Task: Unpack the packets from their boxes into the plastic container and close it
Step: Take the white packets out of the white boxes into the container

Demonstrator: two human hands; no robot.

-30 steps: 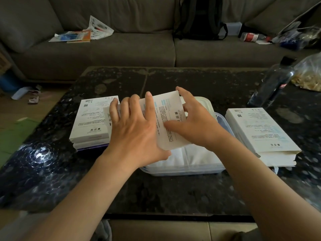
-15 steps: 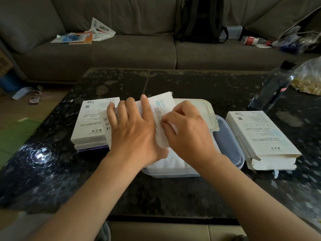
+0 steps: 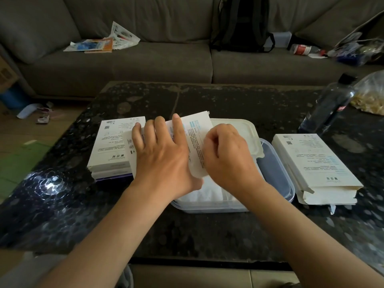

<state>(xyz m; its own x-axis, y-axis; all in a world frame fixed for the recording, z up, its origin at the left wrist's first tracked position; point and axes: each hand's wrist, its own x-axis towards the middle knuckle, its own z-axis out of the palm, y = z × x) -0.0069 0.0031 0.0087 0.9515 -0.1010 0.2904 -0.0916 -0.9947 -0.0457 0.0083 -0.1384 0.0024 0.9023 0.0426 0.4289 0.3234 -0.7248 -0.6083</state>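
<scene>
My left hand [image 3: 164, 156] lies flat on top of a white box [image 3: 131, 150] held over the left side of the clear plastic container [image 3: 278, 175]. My right hand [image 3: 226, 154] pinches a white printed packet [image 3: 197, 134] that sticks up out of that box. White packets [image 3: 207, 194] lie inside the container. Its whitish lid [image 3: 247, 132] leans at the container's far side. A stack of white boxes [image 3: 114, 146] sits to the left. Another white box [image 3: 311, 167] with an open near flap lies to the right.
The dark speckled table [image 3: 207, 231] carries a dark bottle [image 3: 330, 107] and a plastic bag of food [image 3: 372, 94] at the far right. Behind it stands a grey sofa [image 3: 145, 61] with papers [image 3: 99, 42] and a black backpack [image 3: 241, 23].
My right hand has moved left and curled from a spread grip into a pinch on the packet. The container's right side is now uncovered. My left hand has stayed on the box.
</scene>
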